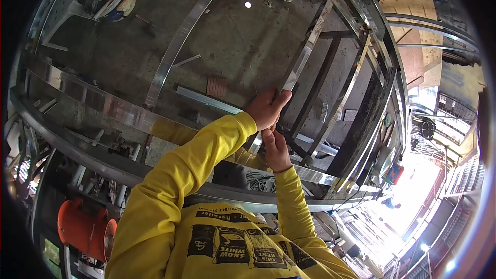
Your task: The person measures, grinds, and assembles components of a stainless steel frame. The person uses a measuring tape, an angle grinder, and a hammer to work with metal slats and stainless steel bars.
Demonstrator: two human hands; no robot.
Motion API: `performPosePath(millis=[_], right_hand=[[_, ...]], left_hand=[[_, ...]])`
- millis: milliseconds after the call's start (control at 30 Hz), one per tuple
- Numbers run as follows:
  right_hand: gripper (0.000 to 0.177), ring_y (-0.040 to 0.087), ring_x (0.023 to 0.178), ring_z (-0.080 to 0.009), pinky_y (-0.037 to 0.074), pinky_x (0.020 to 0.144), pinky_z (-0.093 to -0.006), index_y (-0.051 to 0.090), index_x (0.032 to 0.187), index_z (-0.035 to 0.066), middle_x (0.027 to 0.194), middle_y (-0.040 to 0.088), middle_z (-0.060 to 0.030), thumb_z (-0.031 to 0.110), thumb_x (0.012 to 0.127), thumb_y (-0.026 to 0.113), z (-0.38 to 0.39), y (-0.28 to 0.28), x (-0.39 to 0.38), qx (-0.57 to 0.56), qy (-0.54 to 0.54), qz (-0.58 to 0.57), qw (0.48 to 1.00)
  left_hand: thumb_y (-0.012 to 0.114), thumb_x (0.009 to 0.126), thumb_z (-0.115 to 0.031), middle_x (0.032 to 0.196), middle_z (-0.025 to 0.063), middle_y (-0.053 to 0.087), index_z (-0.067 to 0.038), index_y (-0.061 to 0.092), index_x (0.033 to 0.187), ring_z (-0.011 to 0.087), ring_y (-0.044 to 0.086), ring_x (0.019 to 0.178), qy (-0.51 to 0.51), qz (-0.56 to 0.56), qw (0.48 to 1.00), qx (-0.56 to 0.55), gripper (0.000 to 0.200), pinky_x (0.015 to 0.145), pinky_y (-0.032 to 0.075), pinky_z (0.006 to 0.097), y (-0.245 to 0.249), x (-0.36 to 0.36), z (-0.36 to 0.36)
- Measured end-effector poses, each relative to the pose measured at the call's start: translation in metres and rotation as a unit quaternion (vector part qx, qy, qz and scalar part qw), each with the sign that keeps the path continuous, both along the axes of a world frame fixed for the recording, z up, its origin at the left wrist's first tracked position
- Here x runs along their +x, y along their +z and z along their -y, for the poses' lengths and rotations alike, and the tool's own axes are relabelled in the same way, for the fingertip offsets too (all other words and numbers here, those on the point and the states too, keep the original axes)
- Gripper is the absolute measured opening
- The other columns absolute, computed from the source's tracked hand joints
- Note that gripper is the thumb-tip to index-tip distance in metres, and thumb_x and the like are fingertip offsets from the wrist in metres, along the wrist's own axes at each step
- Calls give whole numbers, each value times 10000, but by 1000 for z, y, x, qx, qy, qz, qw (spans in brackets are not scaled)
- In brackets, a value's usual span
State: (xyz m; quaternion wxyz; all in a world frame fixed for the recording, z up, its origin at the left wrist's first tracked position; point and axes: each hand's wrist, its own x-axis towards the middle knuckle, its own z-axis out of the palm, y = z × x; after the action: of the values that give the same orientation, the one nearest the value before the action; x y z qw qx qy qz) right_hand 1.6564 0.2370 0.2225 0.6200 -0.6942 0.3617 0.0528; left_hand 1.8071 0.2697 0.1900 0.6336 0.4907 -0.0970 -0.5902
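Both hands are close together over a shiny metal frame (121, 104), in front of the yellow shirt. My left hand (265, 107) is closed around the lower end of a polished metal bar (310, 46) that slants up to the right, with the thumb along it. Just below it, my right hand (276, 150) is closed near the joint between this bar and the long rail, its thumb pointing up. Whatever its fingers hold is hidden.
A bucket of tools (120, 5) stands on a white chair (67, 13) at the upper left. An orange blower (82, 230) sits at the lower left. Coiled cable (260, 182) lies below the rail. More metal bars cross the right side.
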Motion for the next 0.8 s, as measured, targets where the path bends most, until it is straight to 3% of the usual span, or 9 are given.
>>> performPosePath(millis=[633, 800], right_hand=[[485, 394, 742, -74, 370, 635, -269, 576, 923, -27, 780, 489, 39, 428, 1056, 473, -4, -13, 0, -36, -38, 27, 998], [485, 421, 733, -123, 411, 668, -328, 568, 943, -41, 726, 479, -45, 422, 1045, 463, 2, -16, -3, -78, 1, 0, 997]], left_hand=[[484, 1025, -510, 559, 45, 502, -66, 517, 913, 154, 494, 431, 21, 41, 997, -69, 459, 442, 417, 307, -29, -3, 10], [493, 1004, -549, 599, 65, 535, -44, 532, 916, 179, 536, 465, 0, 39, 998, -41, 515, 455, 446, 334, -15, 5, 4]])
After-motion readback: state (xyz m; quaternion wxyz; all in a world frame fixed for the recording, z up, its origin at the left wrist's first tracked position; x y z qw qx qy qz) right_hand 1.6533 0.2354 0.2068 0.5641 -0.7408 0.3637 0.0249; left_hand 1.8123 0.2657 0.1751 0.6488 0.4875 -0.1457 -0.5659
